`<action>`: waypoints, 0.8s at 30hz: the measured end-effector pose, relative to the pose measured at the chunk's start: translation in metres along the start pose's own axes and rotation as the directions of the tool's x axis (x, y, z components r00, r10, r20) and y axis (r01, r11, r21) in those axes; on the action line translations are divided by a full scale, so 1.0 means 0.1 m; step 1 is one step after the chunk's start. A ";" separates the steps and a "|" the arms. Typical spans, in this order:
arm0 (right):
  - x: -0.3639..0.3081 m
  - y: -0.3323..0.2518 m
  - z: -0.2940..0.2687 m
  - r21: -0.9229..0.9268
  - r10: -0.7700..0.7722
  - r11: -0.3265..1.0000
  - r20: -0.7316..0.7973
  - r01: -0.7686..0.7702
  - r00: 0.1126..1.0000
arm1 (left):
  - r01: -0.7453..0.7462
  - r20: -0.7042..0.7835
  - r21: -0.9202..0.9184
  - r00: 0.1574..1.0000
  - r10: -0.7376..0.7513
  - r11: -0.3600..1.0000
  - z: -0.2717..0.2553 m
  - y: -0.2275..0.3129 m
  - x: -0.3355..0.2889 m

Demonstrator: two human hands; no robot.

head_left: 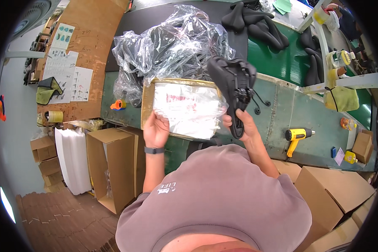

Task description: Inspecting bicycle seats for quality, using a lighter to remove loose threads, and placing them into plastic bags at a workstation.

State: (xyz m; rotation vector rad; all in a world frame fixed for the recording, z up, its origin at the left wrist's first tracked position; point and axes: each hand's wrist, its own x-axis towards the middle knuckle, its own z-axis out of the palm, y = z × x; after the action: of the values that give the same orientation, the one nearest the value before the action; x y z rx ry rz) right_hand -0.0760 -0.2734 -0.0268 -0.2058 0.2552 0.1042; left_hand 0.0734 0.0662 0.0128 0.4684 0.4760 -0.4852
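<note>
My right hand (pixel 245 124) grips a black bicycle saddle (pixel 233 80) by its narrow nose. The saddle's underside, with rails and a clamp, faces up, and its wide end points away from me. My left hand (pixel 156 130) is at the near left corner of a shallow cardboard box (pixel 147 98); its fingers close on the edge of a clear plastic bag (pixel 189 110) with red print. That bag lies on a white stack in the box, and its right edge reaches close to my right fingers. Whether those fingers also touch it I cannot tell.
Behind the box, clear plastic wrapping (pixel 172 42) covers a heap of dark things. More black saddles (pixel 256 25) lie at the back right. A yellow heat gun (pixel 297 136) and an orange tape roll (pixel 119 105) rest on the green bench. Cardboard cartons (pixel 109 168) stand on both sides.
</note>
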 end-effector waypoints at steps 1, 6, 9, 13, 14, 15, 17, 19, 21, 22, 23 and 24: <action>0.01 -0.09 -0.03 -0.051 -0.019 0.998 0.081 0.023 0.997 | 0.102 0.270 0.056 0.956 -0.114 0.993 0.03 0.10 0.10; 0.02 -0.51 0.03 -0.820 -0.023 0.567 0.074 0.074 0.997 | -0.241 0.190 0.637 0.970 0.154 0.732 0.71 -0.30 0.63; 0.21 -0.53 0.07 -1.000 -0.225 0.007 -0.006 -0.004 0.974 | -0.670 0.661 0.731 0.742 0.112 0.129 1.25 -0.79 0.71; 0.96 -0.70 -0.08 -0.863 -0.427 0.499 -0.162 0.083 0.890 | -0.851 0.824 0.516 0.462 -0.328 0.098 1.49 -1.14 0.84; 1.15 -0.83 -0.14 -0.759 -0.353 0.650 -0.272 0.026 0.895 | -0.780 0.785 0.618 0.606 -0.128 0.099 1.46 -1.15 0.98; 1.36 -0.96 -0.19 -0.744 -0.341 0.668 -0.266 0.033 0.902 | -0.693 0.690 0.710 0.720 0.072 0.121 1.39 -1.14 1.16; 1.80 -1.34 -0.29 -0.820 -0.350 0.540 -0.012 0.191 0.937 | -0.532 0.430 0.802 0.830 0.355 0.272 1.22 -0.95 1.65; 2.21 -1.80 -0.45 -0.795 -0.231 0.600 -0.064 0.091 0.971 | -0.503 0.363 0.797 0.841 0.400 0.334 0.99 -0.74 2.07; 2.70 -2.44 -0.70 -0.971 -0.376 0.236 -0.071 0.022 0.924 | -0.469 0.279 0.785 0.851 0.444 0.405 0.73 -0.60 2.31; 2.92 -2.69 -0.89 -0.983 -0.552 -0.158 0.012 -0.090 0.834 | -0.395 0.137 0.750 0.877 0.460 0.531 0.61 -0.55 2.35; 3.06 -2.94 -1.10 -0.867 -0.720 -0.405 0.108 -0.289 0.685 | -0.289 -0.091 0.701 0.871 0.484 0.652 0.49 -0.50 2.35; 3.17 -3.19 -1.33 -0.664 -0.812 -0.506 0.151 -0.551 0.563 | -0.321 -0.009 0.692 0.892 0.453 0.647 0.37 -0.47 2.32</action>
State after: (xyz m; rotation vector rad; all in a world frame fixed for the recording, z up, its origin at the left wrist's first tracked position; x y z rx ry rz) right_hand 0.2384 -0.5886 -0.1754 -2.5891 1.0611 -0.4196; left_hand 0.2409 -0.0663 -0.0953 1.3163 0.3425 -0.1722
